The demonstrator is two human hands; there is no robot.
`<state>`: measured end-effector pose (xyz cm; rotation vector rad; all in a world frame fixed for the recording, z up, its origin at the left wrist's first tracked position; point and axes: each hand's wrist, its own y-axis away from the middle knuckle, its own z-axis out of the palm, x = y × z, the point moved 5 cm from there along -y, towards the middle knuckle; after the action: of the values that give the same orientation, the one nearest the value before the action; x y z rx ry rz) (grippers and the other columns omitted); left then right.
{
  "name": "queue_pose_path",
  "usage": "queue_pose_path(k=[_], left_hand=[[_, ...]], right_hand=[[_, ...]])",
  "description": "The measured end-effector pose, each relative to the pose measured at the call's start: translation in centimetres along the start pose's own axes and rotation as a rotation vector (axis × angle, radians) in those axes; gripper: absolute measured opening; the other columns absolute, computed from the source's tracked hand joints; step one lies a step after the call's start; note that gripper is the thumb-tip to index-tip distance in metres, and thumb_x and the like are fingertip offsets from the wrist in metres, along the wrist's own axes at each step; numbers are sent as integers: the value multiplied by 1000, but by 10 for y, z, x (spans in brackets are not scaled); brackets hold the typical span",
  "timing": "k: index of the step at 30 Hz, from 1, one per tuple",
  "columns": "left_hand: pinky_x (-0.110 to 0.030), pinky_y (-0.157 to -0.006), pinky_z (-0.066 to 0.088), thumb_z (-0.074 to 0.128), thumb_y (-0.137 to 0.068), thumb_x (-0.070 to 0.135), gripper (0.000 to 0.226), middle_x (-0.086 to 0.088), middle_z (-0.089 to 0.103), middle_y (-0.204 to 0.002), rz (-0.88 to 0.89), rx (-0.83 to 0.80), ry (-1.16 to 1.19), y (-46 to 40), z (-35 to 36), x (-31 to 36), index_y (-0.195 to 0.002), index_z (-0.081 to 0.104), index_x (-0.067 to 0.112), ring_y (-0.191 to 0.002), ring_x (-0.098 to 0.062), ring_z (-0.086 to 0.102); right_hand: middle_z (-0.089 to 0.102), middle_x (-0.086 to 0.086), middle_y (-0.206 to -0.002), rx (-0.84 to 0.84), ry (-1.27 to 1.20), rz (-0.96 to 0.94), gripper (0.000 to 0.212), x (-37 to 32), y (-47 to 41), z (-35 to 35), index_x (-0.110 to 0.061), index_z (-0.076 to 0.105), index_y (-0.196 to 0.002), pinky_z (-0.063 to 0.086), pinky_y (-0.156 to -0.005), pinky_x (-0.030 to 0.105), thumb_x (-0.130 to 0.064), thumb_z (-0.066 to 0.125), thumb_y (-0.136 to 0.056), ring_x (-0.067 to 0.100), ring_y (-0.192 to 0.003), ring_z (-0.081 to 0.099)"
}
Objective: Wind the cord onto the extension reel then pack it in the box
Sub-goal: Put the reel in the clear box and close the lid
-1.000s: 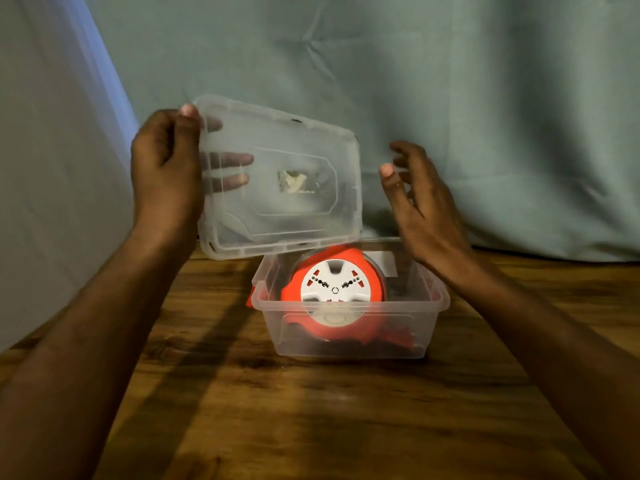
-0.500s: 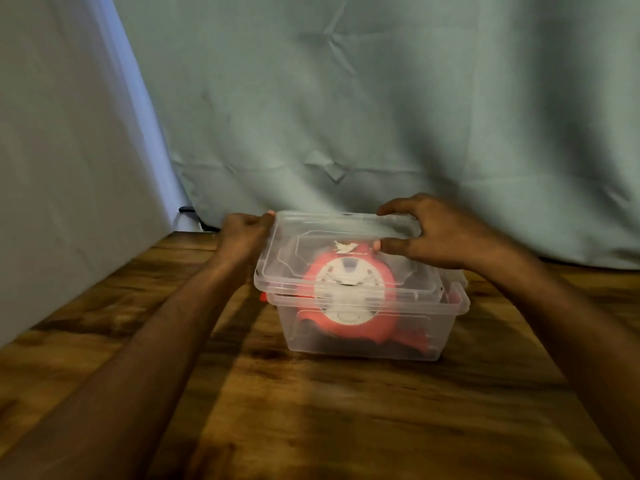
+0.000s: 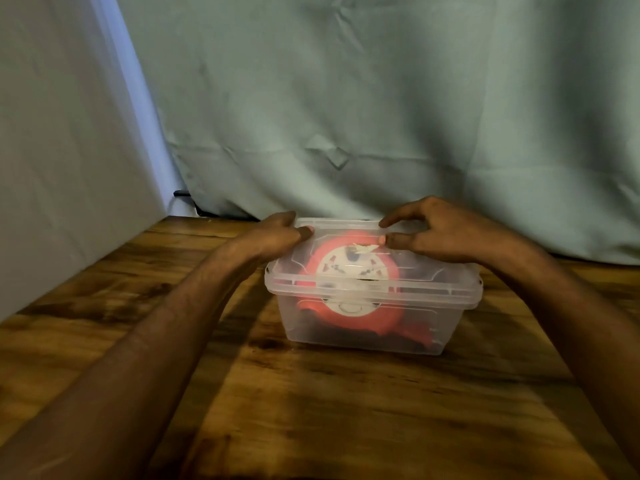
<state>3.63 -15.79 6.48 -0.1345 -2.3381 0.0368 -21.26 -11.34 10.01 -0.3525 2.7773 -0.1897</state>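
Note:
A clear plastic box (image 3: 367,336) stands on the wooden table (image 3: 311,410) with its clear lid (image 3: 429,284) lying on top. Inside it, seen through the plastic, sits the orange extension reel (image 3: 349,271) with a white socket face. My left hand (image 3: 277,233) grips the lid's far left corner, thumb on top. My right hand (image 3: 436,233) presses fingertips on the lid's far right part. The cord is not visible apart from a dark mass low in the box.
A pale green cloth (image 3: 381,116) hangs right behind the box. A white panel (image 3: 69,150) stands along the left side of the table. A dark cable end (image 3: 183,194) shows at the back left corner.
The lid, held up in my left hand a second ago, came down onto the box. Both hands now rest on its far edge, and the lid sits squarer than half a second ago.

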Motion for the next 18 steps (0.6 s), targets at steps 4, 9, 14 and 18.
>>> queue_pose_path(k=[4,9,14,18], left_hand=[[-32,-108,41,52,-106,40,56,-11,50,-158,35,12,-31,3,2,2,-154,45,13,-138,-29,53],[-22,-72,57,58,-104,32,38,0,72,-118,13,84,282,7,6,-11,-137,64,16,-89,-10,69],[-24,-67,55,66,-99,28,33,-8,75,-115,-35,196,370,8,2,-17,-127,71,11,-87,-16,70],[-22,-62,53,66,-99,27,32,-8,75,-112,-24,227,365,8,-1,-17,-126,72,10,-80,-13,69]], right_hand=[[54,-4,-141,-87,98,-3,44,-1,0,6,-43,54,-131,46,-101,41,-61,57,-91,23,-121,54],[25,-2,-158,-195,171,-14,47,4,4,26,-40,26,-147,25,-116,48,-55,28,-103,20,-146,19],[36,1,-151,122,25,-17,47,7,-1,19,-32,43,-142,38,-109,46,-50,47,-99,23,-137,37],[66,10,-117,179,92,341,51,46,-6,5,-16,60,-124,52,-78,35,-57,46,-97,30,-99,64]])
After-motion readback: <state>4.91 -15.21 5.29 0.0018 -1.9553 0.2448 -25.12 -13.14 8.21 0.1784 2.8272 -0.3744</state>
